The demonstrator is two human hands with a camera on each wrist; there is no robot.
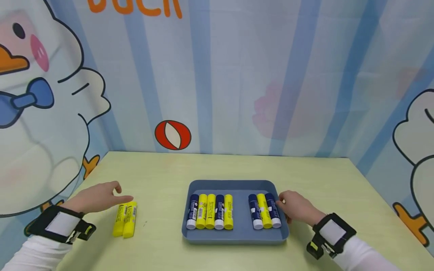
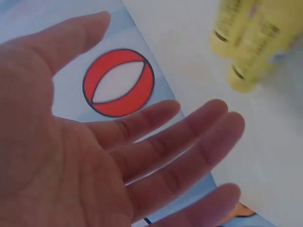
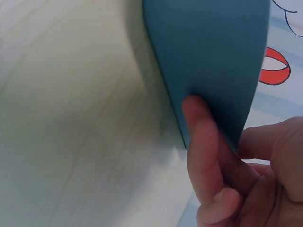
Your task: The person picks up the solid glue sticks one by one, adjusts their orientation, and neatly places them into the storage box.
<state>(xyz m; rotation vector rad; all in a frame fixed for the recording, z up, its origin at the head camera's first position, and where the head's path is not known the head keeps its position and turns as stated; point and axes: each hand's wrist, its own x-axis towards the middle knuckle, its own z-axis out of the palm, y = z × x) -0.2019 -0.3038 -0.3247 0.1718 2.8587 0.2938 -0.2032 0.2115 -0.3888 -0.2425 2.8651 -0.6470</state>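
My left hand (image 1: 98,197), fingers relaxed and thumb apart, hovers beside two yellow glue sticks (image 1: 130,220) lying side by side on the table. Its palm is bare in the left wrist view, with those sticks beyond the fingertips. A blue-grey tray (image 1: 240,236) stands at the middle of the table. My right hand (image 1: 298,206) pinches the tray's right wall, thumb at the inner side and fingers (image 3: 201,142) against the outside. Inside the tray, a row of yellow and navy glue sticks (image 1: 210,211) lies at left; a yellow one (image 1: 264,210) between two navy ones lies at right.
The pale yellow-green table (image 1: 162,169) meets a striped blue cloth backdrop (image 1: 230,94) at its far edge. The backdrop carries a printed red ball (image 1: 184,135) and white ducks (image 1: 44,150). Inside the tray, a bare strip of floor (image 1: 240,212) separates the two groups.
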